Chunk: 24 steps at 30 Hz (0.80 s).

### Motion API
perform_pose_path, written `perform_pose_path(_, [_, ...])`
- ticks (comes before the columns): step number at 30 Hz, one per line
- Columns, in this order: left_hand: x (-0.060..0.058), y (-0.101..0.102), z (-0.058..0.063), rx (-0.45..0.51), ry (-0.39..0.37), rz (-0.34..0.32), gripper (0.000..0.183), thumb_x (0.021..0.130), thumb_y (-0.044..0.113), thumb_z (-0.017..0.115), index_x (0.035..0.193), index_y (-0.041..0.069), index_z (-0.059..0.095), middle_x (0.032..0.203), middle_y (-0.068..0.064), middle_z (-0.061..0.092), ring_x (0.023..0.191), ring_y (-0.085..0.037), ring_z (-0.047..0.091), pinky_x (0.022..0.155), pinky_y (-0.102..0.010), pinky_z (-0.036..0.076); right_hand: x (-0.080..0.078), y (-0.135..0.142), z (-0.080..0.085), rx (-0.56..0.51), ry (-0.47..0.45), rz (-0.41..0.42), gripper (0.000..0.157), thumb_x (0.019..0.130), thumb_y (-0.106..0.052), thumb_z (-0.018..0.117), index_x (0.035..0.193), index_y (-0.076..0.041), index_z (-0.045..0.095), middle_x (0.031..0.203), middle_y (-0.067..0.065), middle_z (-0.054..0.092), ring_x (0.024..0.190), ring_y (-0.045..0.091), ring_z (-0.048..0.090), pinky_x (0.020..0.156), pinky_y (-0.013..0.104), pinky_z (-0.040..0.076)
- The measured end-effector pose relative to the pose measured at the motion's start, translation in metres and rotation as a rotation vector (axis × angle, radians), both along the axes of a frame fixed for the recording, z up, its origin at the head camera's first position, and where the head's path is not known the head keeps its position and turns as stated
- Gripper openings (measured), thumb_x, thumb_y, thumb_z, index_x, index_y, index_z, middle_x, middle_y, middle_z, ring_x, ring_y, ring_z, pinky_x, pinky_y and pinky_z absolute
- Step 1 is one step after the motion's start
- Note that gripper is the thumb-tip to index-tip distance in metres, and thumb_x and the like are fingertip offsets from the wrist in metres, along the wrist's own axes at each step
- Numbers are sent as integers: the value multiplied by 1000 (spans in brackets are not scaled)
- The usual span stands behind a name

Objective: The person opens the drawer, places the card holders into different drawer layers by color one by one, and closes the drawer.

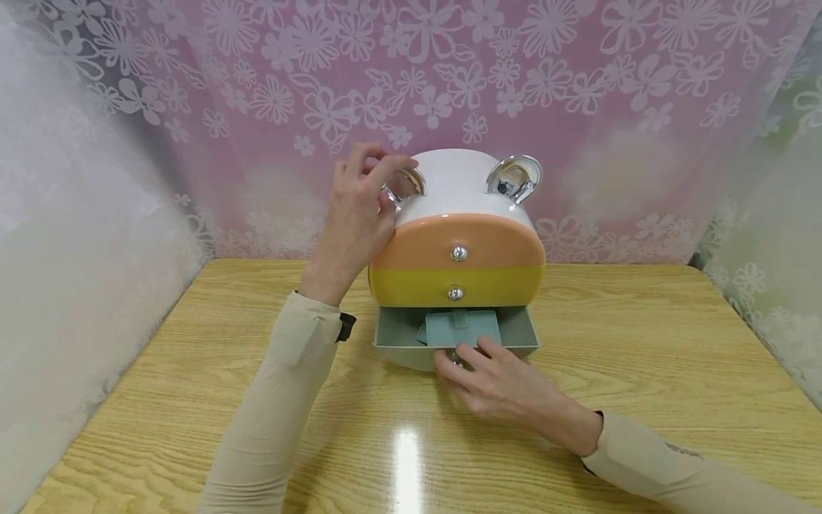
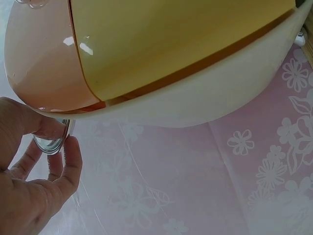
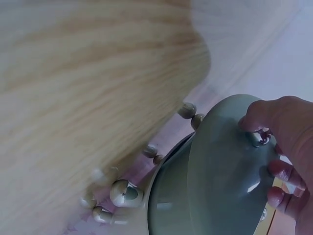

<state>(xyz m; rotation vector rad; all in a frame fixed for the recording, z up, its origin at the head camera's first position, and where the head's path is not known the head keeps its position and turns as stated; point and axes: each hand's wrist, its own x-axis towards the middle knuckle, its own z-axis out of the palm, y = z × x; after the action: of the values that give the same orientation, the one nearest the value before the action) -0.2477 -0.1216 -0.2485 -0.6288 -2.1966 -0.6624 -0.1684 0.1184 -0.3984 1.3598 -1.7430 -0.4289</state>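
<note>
A bear-shaped drawer box (image 1: 459, 189) with a white top stands on the table. My left hand (image 1: 359, 203) grips its silver left ear (image 1: 417, 182), thumb and fingers around the ear in the left wrist view. The grey-green bottom drawer (image 1: 401, 355) is pulled out. My right hand (image 1: 501, 389) is at its front, thumb and fingers about the silver knob (image 3: 259, 138). Inside the drawer lies a light teal folded case (image 1: 475, 328) with a strap; what it contains is hidden. The orange drawer (image 1: 411, 246) and yellow drawer (image 1: 411, 285) above are closed.
The box's silver right ear (image 1: 516, 178) sticks up at the top. Small round feet (image 3: 126, 193) show under the box in the right wrist view. Wooden tabletop (image 1: 193, 400) surrounds it, and a pink flowered cloth (image 1: 437, 86) hangs behind.
</note>
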Motion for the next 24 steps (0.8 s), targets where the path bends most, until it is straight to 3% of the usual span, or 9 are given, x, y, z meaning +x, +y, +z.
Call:
perform_pose_path(12, [-1, 0, -1, -4, -5, 7, 44, 89, -9, 54, 124, 15, 68, 126, -14, 53, 112, -33, 54, 101, -43, 36, 3, -3, -1, -56, -15, -51, 41, 110, -5, 32, 119, -7, 72, 109, 5, 62, 78, 18, 56, 57, 26, 48])
perform_pose_path(17, [-1, 0, -1, -1, -6, 4, 45, 89, -9, 54, 124, 15, 68, 127, -14, 52, 113, -32, 53, 101, -44, 36, 2, -4, -1, -87, -11, -32, 43, 110, -5, 30, 117, -8, 72, 107, 6, 62, 77, 20, 57, 51, 26, 47])
perform_pose_path(24, [0, 0, -1, -3, -16, 13, 45, 89, -10, 55, 124, 16, 68, 127, -13, 52, 113, -32, 53, 101, -43, 37, 1, -5, -1, -135, -39, 0, 46, 110, -3, 29, 113, -10, 74, 92, 5, 60, 73, 21, 56, 51, 26, 48])
